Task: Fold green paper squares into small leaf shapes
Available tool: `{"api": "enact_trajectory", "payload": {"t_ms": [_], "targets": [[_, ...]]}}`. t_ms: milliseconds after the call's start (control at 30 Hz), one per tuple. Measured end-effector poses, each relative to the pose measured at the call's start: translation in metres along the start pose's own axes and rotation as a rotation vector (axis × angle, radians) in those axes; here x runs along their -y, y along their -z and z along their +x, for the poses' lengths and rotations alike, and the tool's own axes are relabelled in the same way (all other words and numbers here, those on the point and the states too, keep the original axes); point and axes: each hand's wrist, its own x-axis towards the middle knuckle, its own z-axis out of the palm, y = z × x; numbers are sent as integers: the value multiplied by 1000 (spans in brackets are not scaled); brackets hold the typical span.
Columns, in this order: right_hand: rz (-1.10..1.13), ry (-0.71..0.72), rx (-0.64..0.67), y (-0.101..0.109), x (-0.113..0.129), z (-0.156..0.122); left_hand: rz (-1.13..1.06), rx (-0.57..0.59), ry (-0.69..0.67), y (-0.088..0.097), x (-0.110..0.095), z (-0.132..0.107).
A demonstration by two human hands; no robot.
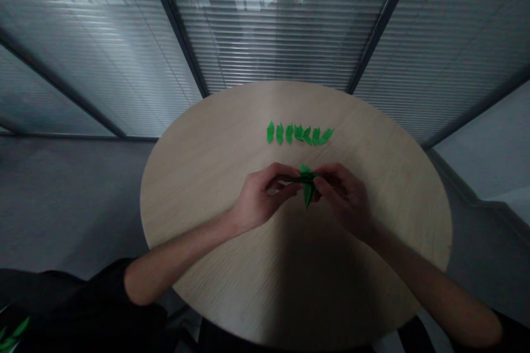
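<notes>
Above the middle of the table, both my hands are closed on one green folded-paper piece (pixel 307 194). It looks like origami, with points sticking out above and below the fingers. My left hand (pixel 269 190) pinches its left side, thumb below and fingers above. On the right side, my right hand (pixel 343 193) grips it between thumb and fingers. My fingers cover much of its centre. Just beyond the hands, a row of several small green folded-paper pieces (pixel 289 133) lies on the table, apart on the left and overlapping toward the right.
The round wooden table (pixel 199 154) has its curved far edge close to a glass wall with blinds (pixel 273 44). More green pieces (pixel 16 333) show at the lower left corner, beside dark clothing. Grey floor (pixel 83 193) surrounds the table.
</notes>
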Motion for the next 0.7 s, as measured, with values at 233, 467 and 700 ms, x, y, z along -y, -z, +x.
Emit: {"api": "enact_trajectory", "payload": {"t_ms": [233, 467, 700], "targets": [[-12, 1, 0, -1, 4, 0, -45, -44, 41, -2, -1, 0], [-6, -7, 5, -1, 1, -1, -82, -56, 36, -4, -2, 1], [-41, -23, 28, 1, -1, -1, -49, -46, 43, -4, -2, 2]]}}
